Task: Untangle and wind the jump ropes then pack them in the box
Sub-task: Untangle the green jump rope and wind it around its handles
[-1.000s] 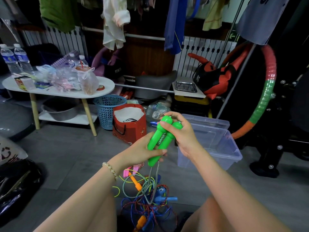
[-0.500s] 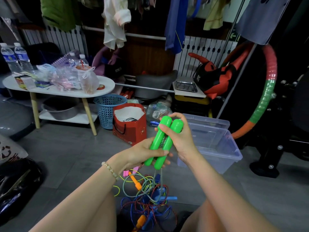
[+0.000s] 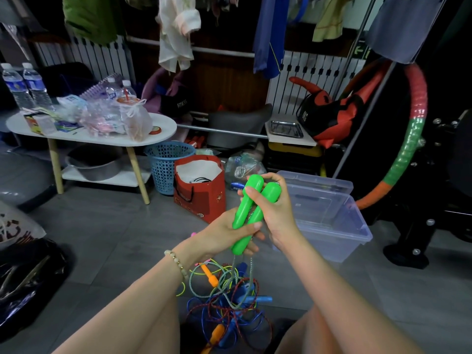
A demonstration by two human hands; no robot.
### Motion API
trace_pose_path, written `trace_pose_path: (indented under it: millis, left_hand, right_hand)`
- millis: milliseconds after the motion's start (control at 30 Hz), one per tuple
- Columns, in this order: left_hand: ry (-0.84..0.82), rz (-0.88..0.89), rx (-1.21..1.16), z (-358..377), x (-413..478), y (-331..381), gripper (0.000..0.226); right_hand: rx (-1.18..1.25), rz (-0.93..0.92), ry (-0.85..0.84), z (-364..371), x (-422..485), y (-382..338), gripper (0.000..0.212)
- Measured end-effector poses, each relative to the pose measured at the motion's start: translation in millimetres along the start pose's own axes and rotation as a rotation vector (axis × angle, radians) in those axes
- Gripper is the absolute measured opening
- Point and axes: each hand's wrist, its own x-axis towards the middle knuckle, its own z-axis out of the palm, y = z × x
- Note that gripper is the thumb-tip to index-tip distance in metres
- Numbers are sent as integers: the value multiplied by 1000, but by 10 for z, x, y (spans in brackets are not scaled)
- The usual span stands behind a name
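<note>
Two bright green jump-rope handles (image 3: 255, 210) lie side by side, pointing up and to the right. My left hand (image 3: 224, 236) grips their lower ends. My right hand (image 3: 274, 213) grips their upper ends from the right. Their grey-green cord hangs down into a tangled pile of jump ropes (image 3: 229, 302) on the floor between my knees, with blue, orange and pink handles and blue, red and yellow cords. A clear plastic box (image 3: 329, 221) stands open on the floor just right of my hands.
A red paper bag (image 3: 199, 190) and a blue mesh basket (image 3: 167, 164) stand on the floor beyond my hands. A white low table (image 3: 89, 139) with bottles and bags is at the left. A hula hoop (image 3: 406, 139) and black gym equipment fill the right side.
The two green handles have been brought parallel and pushed together. Both hands shifted slightly on them; the cord hangs straighter below.
</note>
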Motion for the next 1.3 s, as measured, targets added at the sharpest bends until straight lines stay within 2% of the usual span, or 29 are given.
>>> trace_pose_path:
  millis: [100, 333, 400, 467, 533, 600, 667, 767, 833, 1033, 1167, 1300]
  left_hand:
    - [16, 71, 104, -12, 19, -17, 7]
    - [34, 63, 45, -68, 55, -88, 9]
    - [26, 67, 31, -98, 70, -89, 10]
    - [47, 61, -32, -170, 84, -53, 16]
    - [87, 35, -86, -278, 93, -2, 15]
    - [116, 4, -110, -390, 89, 24, 10]
    - [131, -24, -142, -505, 81, 26, 9]
    - [134, -75, -133, -663, 53, -8, 9]
    - [108, -100, -40, -748, 33, -43, 9]
    - [-63, -146, 307, -722, 81, -11, 14]
    - [-206, -139, 689, -567, 139, 172, 15]
    - [-215, -107, 1058, -444, 150, 292, 46]
  right_hand:
    - [6, 0, 7, 0, 12, -8, 36]
    - [-19, -4, 4, 11, 39, -27, 41]
    - [-58, 57, -14, -21, 69, 32, 54]
    - [-72, 214, -132, -83, 43, 127, 74]
    - [-102, 386, -324, -181, -59, 263, 65]
    - [-298, 470, -478, -290, -170, 338, 47]
    - [-468, 454, -525, -392, -235, 380, 38]
    - [-614, 375, -499, -478, -258, 323, 18]
    - [-735, 298, -494, -516, -224, 202, 8]
    - [-932, -47, -486, -352, 20, -355, 12]
    - [-1041, -111, -482, -223, 158, -430, 10]
    - [-1007, -102, -502, -191, 250, -403, 5]
